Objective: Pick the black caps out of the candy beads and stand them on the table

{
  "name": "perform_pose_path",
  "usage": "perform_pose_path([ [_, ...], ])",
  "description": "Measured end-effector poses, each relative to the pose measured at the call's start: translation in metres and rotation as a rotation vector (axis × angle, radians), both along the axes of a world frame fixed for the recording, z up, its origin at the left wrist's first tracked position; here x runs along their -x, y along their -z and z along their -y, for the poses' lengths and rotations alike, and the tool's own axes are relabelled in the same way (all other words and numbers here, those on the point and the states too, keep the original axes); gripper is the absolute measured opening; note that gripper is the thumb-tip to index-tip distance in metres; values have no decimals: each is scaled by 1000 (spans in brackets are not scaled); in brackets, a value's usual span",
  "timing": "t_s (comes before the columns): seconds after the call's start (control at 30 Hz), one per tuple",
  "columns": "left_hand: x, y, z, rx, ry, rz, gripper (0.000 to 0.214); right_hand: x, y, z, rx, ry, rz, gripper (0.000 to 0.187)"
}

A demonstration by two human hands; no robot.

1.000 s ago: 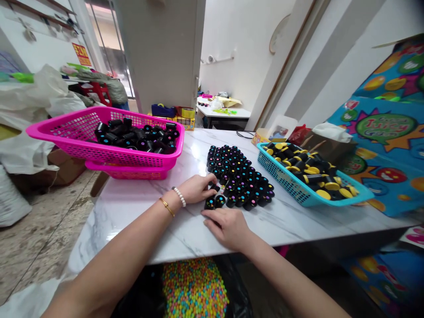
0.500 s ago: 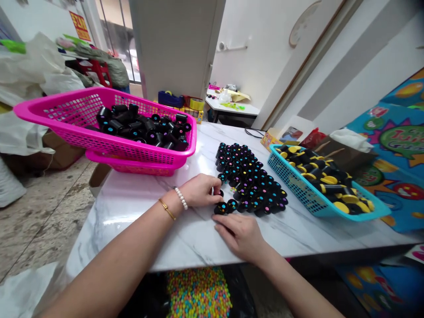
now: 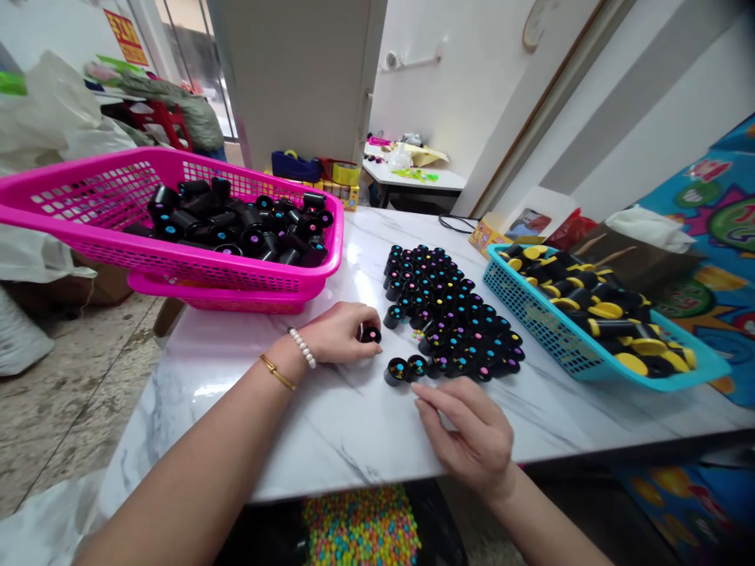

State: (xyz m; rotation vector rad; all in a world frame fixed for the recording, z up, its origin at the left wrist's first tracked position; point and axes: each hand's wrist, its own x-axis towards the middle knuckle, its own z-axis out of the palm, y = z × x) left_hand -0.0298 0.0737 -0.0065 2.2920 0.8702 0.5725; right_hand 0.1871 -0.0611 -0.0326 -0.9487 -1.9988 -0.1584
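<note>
My left hand point(image 3: 340, 333), with a pearl bracelet and a gold bangle at the wrist, is closed around a small black canister point(image 3: 371, 335) that shows a pink dot inside. My right hand point(image 3: 472, 428) is near the table's front, thumb and index fingertips close together; whether anything is between them I cannot make out. Just beyond those fingertips stand two open black canisters point(image 3: 396, 371) with coloured candies in them. Behind and to the right, many more upright black canisters point(image 3: 454, 306) stand in a tight group. A few loose candies point(image 3: 418, 334) lie beside the group.
A pink basket point(image 3: 277, 275) of black canisters stands on the marble table point(image 3: 330, 424) at left. At right is a turquoise basket point(image 3: 531, 322) of yellow-capped canisters. Colourful candies point(image 3: 362, 527) fill a black bag below the table's front edge. Tape and boxes point(image 3: 345, 177) stand behind.
My left hand has moved left with a canister, away from the group. The right hand has shifted right and its fingertips have come together. The view has shifted slightly.
</note>
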Motion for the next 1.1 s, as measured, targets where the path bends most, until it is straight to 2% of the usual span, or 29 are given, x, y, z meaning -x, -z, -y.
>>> perform_pose_path([
  [0.13, 4, 0, -3, 141, 31, -33, 35, -5, -2, 3, -68, 78, -49, 44],
  [0.2, 6, -1, -3, 188, 50, -51, 41, -7, -5, 1, -21, 92, -7, 46],
  [0.27, 6, -1, -4, 203, 64, -58, 43, -9, -11, -3, 91, 101, 105, 48],
  [0.37, 5, -1, -4, 167, 74, -58, 43, -11, -22, -12, 233, 133, 345, 52],
  [0.47, 4, 1, -4, 140, 67, -56, 42, -8, -29, -20, 258, 158, 490, 49],
  [0.67, 4, 3, -4, 60, 68, -61, 40, 2, -31, -23, 202, 175, 565, 34],
  [0.9, 4, 5, -4, 17, 78, -71, 39, 3, -42, -24, 243, 208, 688, 48],
  [1.1, 4, 8, -5, 10, 61, -64, 39, 6, -42, -28, 290, 185, 782, 39],
])
